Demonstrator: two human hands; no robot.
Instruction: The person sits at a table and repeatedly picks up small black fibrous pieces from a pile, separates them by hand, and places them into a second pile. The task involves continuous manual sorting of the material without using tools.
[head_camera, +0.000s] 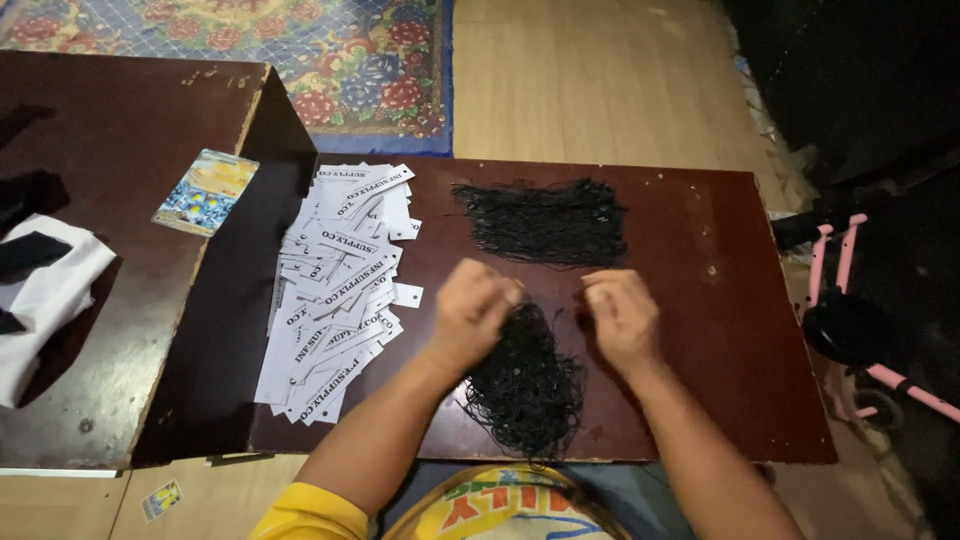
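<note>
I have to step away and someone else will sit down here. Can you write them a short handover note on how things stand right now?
Left hand and right hand: both pinched shut over the near tangle of black strings, seemingly pulling a strand.
A tidier bundle of black strings lies farther back.
The pile of white paper tags sits on the left of the dark table.
No tag visibly strung.

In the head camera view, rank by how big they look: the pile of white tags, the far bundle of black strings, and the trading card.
1. pile of white tags, largest
2. far bundle of black strings
3. trading card, smallest
</note>
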